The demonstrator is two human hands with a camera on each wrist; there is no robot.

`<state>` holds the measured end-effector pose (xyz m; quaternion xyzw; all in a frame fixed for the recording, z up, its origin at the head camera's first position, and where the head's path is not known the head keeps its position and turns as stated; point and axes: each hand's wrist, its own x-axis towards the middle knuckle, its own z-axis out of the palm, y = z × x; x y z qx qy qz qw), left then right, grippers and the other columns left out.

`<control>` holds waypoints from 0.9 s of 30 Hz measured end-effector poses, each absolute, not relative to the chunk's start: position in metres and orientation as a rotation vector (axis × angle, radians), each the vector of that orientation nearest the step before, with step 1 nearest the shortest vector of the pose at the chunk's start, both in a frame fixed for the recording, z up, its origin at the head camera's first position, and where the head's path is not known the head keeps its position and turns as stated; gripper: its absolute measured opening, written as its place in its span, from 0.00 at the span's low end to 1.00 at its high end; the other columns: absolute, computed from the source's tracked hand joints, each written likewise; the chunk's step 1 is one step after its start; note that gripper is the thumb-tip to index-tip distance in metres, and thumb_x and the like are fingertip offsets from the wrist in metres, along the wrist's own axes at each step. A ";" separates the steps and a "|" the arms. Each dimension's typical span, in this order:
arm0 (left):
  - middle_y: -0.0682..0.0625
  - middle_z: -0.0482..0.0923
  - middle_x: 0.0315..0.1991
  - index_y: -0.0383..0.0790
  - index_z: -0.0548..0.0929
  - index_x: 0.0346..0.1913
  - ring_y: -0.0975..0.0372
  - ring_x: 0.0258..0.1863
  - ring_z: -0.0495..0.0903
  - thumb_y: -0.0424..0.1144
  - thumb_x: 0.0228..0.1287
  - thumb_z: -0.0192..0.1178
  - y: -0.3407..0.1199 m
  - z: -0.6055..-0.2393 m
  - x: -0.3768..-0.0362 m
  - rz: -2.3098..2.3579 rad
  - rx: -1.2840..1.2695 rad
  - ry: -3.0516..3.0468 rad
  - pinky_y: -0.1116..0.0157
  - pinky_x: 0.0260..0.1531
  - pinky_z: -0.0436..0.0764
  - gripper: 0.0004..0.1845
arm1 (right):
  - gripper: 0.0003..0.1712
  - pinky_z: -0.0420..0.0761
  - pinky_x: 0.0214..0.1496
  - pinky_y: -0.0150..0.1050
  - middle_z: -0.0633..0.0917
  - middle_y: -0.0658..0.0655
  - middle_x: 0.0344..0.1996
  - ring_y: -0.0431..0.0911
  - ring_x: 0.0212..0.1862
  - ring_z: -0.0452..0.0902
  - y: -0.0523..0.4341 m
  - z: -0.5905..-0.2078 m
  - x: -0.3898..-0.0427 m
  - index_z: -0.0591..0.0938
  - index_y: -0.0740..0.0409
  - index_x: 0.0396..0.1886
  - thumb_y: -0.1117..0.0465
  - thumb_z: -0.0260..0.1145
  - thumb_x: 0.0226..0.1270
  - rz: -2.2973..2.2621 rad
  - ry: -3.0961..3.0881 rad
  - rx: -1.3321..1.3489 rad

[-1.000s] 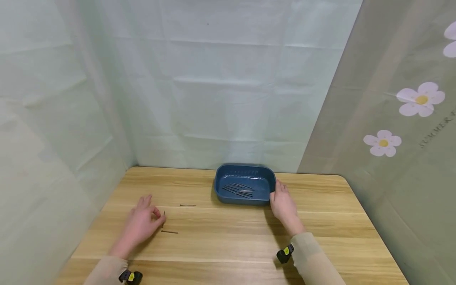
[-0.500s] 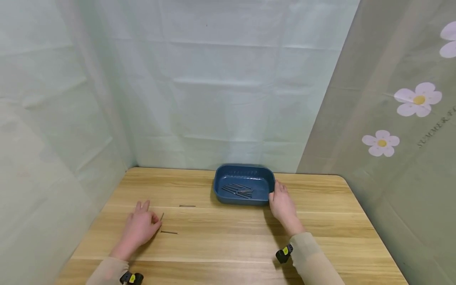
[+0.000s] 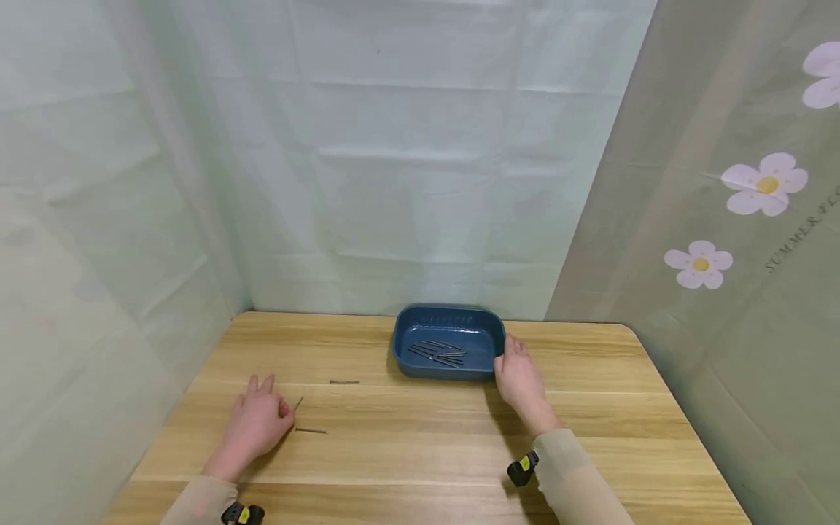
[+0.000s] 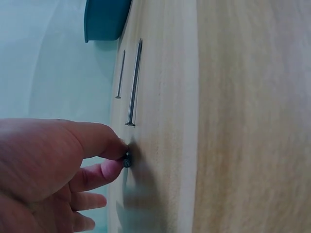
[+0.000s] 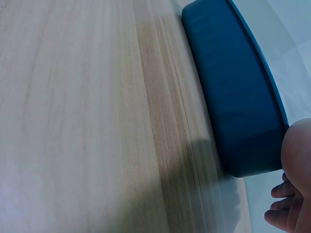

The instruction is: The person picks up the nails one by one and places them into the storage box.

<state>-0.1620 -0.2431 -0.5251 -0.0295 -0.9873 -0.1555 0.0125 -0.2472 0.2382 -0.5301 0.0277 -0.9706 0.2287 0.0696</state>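
My left hand [image 3: 257, 421] is low over the left side of the table, thumb and index finger pinching a nail [image 3: 299, 402]. In the left wrist view, the head of that nail [image 4: 127, 162] shows between the fingertips. Two more nails lie flat nearby: one farther back [image 3: 344, 381], the other just right of the fingertips [image 3: 311, 431]. Toward the back of the table stands a blue rectangular dish [image 3: 446, 373] with several nails [image 3: 438, 353] inside. Against its right end rests my right hand [image 3: 521, 380], fingers extended along the wall and thumb at the near corner.
The wooden table [image 3: 407, 452] has rounded back corners. Behind it hangs a pale cloth backdrop [image 3: 407, 204], close to the dish's far side. To the right, the cloth carries printed flowers [image 3: 701, 265]. A small black camera is strapped to each wrist.
My left hand has shifted slightly left and toward me, and the pinched nail has tilted with its far end to the right. The right hand and dish have stayed in place.
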 end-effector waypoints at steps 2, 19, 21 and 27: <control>0.15 0.60 0.72 0.46 0.77 0.21 0.19 0.75 0.49 0.36 0.63 0.69 -0.243 -0.525 -0.163 -0.491 -0.087 -3.084 0.21 0.66 0.58 0.15 | 0.35 0.65 0.79 0.61 0.68 0.75 0.77 0.71 0.77 0.64 0.238 -0.530 -0.247 0.62 0.78 0.79 0.61 0.50 0.81 0.686 -2.910 0.087; 0.17 0.60 0.74 0.45 0.81 0.23 0.19 0.75 0.49 0.34 0.59 0.70 -0.236 -0.520 -0.163 -0.572 -0.143 -2.988 0.22 0.68 0.56 0.10 | 0.35 0.66 0.78 0.62 0.69 0.75 0.76 0.71 0.77 0.64 0.235 -0.535 -0.242 0.63 0.78 0.79 0.60 0.51 0.82 0.671 -2.917 0.093; 0.17 0.61 0.73 0.45 0.81 0.23 0.19 0.75 0.50 0.35 0.60 0.70 -0.233 -0.519 -0.164 -0.575 -0.164 -2.979 0.21 0.67 0.57 0.11 | 0.35 0.66 0.78 0.62 0.69 0.75 0.76 0.71 0.77 0.64 0.234 -0.536 -0.242 0.63 0.78 0.79 0.60 0.51 0.82 0.685 -2.912 0.101; 0.20 0.61 0.75 0.46 0.80 0.24 0.21 0.76 0.50 0.37 0.64 0.70 -0.210 -0.510 -0.176 -0.617 -0.222 -2.956 0.20 0.65 0.57 0.12 | 0.35 0.65 0.78 0.61 0.68 0.75 0.77 0.71 0.77 0.64 0.238 -0.535 -0.247 0.62 0.78 0.79 0.61 0.50 0.81 0.705 -2.884 0.095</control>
